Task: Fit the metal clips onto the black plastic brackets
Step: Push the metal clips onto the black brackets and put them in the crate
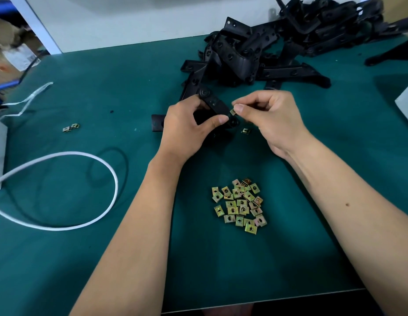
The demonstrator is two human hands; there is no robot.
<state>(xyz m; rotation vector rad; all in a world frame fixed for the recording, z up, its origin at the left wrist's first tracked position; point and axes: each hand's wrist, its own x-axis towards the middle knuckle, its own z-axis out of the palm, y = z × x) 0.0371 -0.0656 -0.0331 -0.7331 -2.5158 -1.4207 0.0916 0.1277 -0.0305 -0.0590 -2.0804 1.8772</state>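
My left hand (187, 126) grips a black plastic bracket (215, 103) above the green mat, thumb on its near end. My right hand (270, 117) pinches a small brass-coloured metal clip (232, 112) between thumb and forefinger, right at the bracket's end. A pile of several loose clips (240, 206) lies on the mat between my forearms. One single clip (245, 131) lies just below my right hand. Two more clips (71, 128) sit off to the left.
A big heap of black brackets (278, 46) fills the back right of the green table (84, 99). Another bracket (157, 123) lies flat beside my left hand. A white cable (107, 169) loops at the left. A white box corner (406, 106) sits at the right edge.
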